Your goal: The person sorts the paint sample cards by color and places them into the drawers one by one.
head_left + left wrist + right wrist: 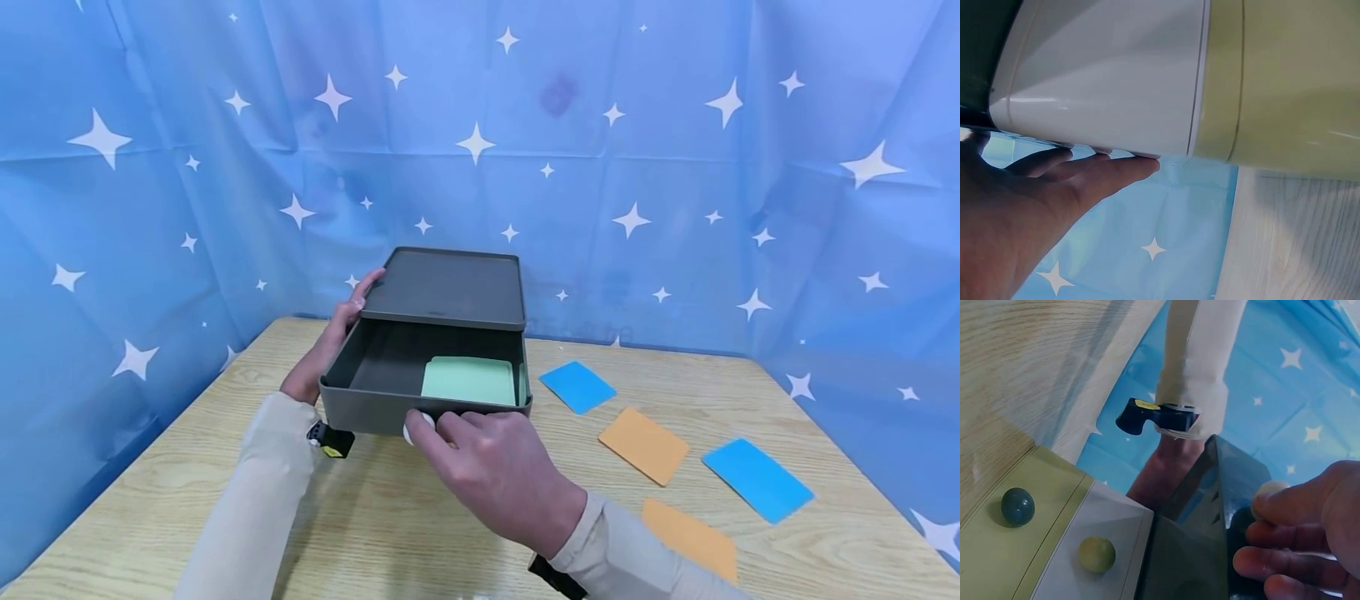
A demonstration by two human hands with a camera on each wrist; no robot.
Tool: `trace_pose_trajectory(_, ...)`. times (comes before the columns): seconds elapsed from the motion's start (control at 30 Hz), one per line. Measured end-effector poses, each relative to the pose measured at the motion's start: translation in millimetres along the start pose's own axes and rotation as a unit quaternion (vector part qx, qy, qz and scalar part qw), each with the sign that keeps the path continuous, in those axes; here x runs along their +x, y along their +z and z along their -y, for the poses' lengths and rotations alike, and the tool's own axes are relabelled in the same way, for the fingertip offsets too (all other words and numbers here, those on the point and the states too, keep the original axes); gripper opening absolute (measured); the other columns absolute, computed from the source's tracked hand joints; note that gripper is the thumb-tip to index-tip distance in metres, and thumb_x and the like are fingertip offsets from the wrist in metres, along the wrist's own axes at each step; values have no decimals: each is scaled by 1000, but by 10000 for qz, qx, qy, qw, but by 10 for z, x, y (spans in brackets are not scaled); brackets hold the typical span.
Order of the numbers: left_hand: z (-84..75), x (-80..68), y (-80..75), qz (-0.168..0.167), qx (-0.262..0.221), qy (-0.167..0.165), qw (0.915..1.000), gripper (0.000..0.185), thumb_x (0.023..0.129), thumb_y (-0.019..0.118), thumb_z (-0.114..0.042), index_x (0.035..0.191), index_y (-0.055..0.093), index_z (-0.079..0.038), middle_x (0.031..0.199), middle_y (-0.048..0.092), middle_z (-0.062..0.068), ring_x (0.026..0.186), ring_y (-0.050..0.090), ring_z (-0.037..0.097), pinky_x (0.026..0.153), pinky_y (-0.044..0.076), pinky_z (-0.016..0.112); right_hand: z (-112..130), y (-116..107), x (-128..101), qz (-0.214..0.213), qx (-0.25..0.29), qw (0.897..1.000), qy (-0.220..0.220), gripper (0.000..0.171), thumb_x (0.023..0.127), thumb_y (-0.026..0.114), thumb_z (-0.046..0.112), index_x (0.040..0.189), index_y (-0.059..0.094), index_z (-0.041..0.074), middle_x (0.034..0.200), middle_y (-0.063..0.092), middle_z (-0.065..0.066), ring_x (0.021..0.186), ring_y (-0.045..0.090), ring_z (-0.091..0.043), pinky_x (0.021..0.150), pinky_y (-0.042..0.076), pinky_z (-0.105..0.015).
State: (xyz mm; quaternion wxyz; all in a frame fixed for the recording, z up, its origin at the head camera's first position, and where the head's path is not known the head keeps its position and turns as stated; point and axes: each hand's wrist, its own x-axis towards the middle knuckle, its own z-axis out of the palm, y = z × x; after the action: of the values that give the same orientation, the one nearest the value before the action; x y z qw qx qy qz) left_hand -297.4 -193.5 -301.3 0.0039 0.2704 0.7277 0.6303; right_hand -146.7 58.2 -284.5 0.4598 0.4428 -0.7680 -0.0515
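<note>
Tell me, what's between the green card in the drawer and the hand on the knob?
Only the drawer's grey front wall stands between the green card and the right hand, in the head view.

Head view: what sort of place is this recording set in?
Probably a staged recording booth, not a lived-in room: a blue star-printed cloth backdrop encloses a wooden table holding a grey drawer box and loose coloured cards.
</note>
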Motion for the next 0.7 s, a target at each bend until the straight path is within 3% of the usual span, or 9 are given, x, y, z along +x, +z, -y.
trace_pose_trajectory(0.5, -56, -26, 20, 9, 21, 6, 10000, 61, 103, 14, -42, 162, 1, -34, 171, -2, -1, 156, 9, 33, 113, 29, 59, -30, 4, 24, -137, 10, 9999, 8, 23, 87, 75, 15, 109, 67, 14, 68, 64, 7, 54, 57, -6, 52, 48, -22)
trace_pose_trajectory(0.7, -48, -15, 11, 35, 13, -7, 10000, 61, 103, 14, -41, 162, 1, -34, 171, -1, -1, 156, 10, 32, 111, 32, 51, -42, 9, 29, -133, 34, 9999, 14, 22, 88, 75, 16, 108, 68, 15, 67, 62, 7, 53, 56, -7, 50, 45, -21)
